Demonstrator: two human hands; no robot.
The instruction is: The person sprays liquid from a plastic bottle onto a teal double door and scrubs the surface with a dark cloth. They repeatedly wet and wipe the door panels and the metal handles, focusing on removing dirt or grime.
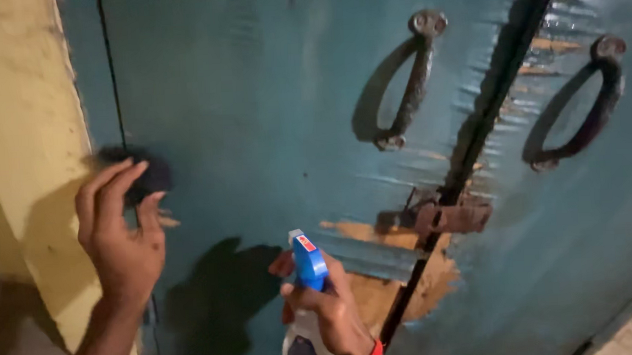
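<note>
The left hand [119, 232] presses a dark scrub pad [145, 174] against the teal door [256, 109] near its left edge. The right hand [329, 308] grips a blue-topped spray bottle [307, 266], nozzle apparently facing the door. Best to spray close, then scrub firmly in overlapping strokes.

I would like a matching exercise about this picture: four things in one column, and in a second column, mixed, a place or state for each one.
Things:
1. dark scrub pad
2. spray bottle
3. rusty latch
4. two ring handles

Places or states:
A. held in the right hand, blue trigger head up
B. across the gap between the two door leaves
C. pressed against the teal door by the left hand
D. one on each door leaf, upper right

Pairs: 1-C, 2-A, 3-B, 4-D
</note>
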